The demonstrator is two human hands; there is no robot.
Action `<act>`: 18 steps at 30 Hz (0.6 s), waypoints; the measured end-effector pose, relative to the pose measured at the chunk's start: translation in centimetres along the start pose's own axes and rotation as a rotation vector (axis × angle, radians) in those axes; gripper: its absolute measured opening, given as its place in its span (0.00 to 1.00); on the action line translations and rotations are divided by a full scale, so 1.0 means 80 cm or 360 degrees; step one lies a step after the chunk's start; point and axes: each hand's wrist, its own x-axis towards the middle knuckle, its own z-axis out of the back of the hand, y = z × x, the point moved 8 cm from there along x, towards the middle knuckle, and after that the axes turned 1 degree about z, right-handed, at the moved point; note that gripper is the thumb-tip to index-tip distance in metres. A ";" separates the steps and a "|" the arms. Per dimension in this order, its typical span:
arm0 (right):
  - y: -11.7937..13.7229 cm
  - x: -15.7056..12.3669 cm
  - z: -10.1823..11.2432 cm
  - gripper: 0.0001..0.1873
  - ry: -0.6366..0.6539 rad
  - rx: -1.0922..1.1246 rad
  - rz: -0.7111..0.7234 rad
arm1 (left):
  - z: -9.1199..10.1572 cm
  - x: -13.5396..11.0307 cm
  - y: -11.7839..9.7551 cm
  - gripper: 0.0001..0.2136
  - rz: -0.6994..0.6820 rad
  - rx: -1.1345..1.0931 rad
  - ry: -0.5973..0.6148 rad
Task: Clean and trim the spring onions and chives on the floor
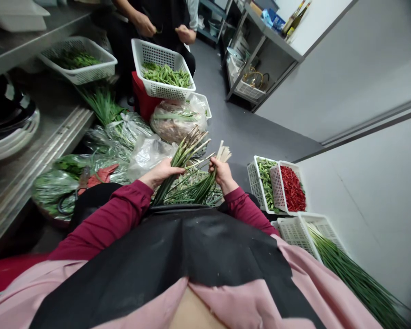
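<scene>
Green stalks (182, 157) in left hand (160, 172) and right hand (222, 174), bagged greens (118, 137) left, chilies (292, 188) right

Free path: grey floor (226, 135) runs forward past the right hand (222, 176), toward the steel shelving (250, 59).
Left: a plastic bag (147, 157) and bagged greens (118, 135) sit just beside the left hand (160, 172), blocking the way to the steel counter (44, 151).
Right: white baskets (277, 187) stand near, before the white wall (356, 196).
Ahead: a bagged tray (178, 121) and red crate (142, 93) block forward-left.
Between hands: the stalk bundle (183, 157) juts forward, above loose green stalks (192, 192).
</scene>
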 end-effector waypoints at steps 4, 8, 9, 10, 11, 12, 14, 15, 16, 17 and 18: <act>0.039 0.022 0.041 0.08 -0.0287 0.0229 0.0083 | 0.003 -0.006 -0.003 0.15 0.0058 0.0032 0.0022; 0.076 0.040 0.082 0.06 -0.0484 0.0203 0.0266 | 0.010 -0.010 -0.004 0.15 0.0101 0.0058 -0.0007; 0.084 0.041 0.092 0.06 -0.0541 0.0176 0.0326 | 0.013 -0.011 -0.004 0.16 0.0110 0.0067 -0.0013; 0.088 0.042 0.099 0.07 -0.0578 0.0119 0.0367 | 0.016 -0.011 -0.004 0.16 0.0112 0.0076 -0.0028; 0.089 0.042 0.102 0.08 -0.0561 0.0018 0.0368 | 0.019 -0.011 -0.005 0.16 0.0104 0.0083 -0.0055; 0.084 0.043 0.097 0.09 -0.0466 -0.0132 0.0323 | 0.024 -0.011 -0.006 0.16 0.0086 0.0092 -0.0096; 0.060 0.041 0.072 0.12 -0.0101 -0.0515 0.0150 | 0.032 -0.011 -0.008 0.16 0.0034 0.0111 -0.0188; 0.043 0.036 0.057 0.12 0.0090 -0.0695 0.0064 | 0.036 -0.010 -0.009 0.16 0.0004 0.0125 -0.0234; 0.027 0.029 0.043 0.13 0.0226 -0.0836 0.0013 | 0.038 -0.010 -0.011 0.16 -0.0028 0.0143 -0.0276; 0.015 0.022 0.033 0.14 0.0285 -0.0935 0.0006 | 0.039 -0.010 -0.012 0.17 -0.0060 0.0161 -0.0312; 0.006 0.017 0.026 0.14 0.0274 -0.0992 0.0034 | 0.038 -0.009 -0.013 0.17 -0.0089 0.0179 -0.0335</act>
